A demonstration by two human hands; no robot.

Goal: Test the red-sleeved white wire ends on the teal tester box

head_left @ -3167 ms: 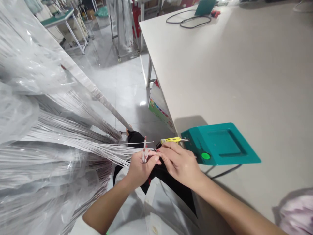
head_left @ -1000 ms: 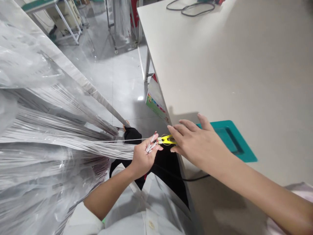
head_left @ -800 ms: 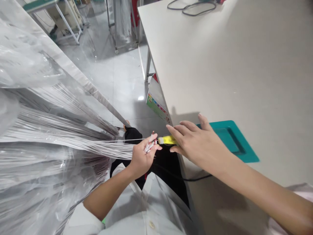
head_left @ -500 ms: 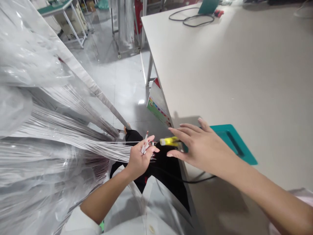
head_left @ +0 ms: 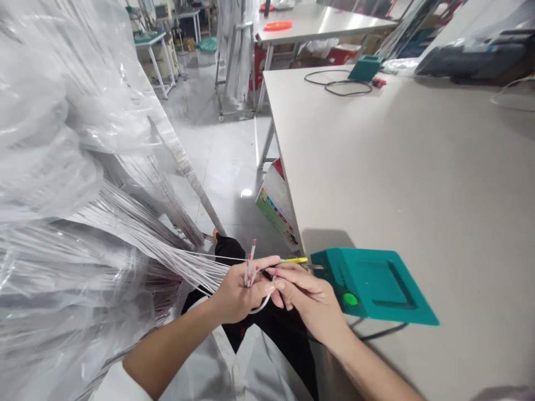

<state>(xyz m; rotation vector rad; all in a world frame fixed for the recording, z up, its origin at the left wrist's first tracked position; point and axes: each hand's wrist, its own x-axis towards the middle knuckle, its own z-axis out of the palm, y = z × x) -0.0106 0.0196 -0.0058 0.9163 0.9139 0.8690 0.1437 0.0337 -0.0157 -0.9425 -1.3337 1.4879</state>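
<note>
My left hand point(head_left: 234, 295) is closed around several white cables, whose short red-tipped ends point(head_left: 250, 267) stick up between its fingers. Leftwards the cables run back into a long white cable bundle point(head_left: 167, 245). Close against it, my right hand point(head_left: 315, 303) pinches the red end of one white cable point(head_left: 263, 305), which bends in a loop below the left hand. Just beyond the right fingers, a yellow piece point(head_left: 296, 260) with a metal part points toward the teal device point(head_left: 376, 267). That device lies on the table edge and has a green button point(head_left: 350, 299).
Plastic-wrapped cable bundles point(head_left: 45, 189) hang along my left side. On the right stretches a white table point(head_left: 401, 167), with a second teal device point(head_left: 366, 68) and its black cord at the far end. A printed box point(head_left: 276, 206) stands below the table edge.
My right hand has come from open beside the yellow piece to the left hand and now pinches a cable end. The view has tilted up, showing more of the room.
</note>
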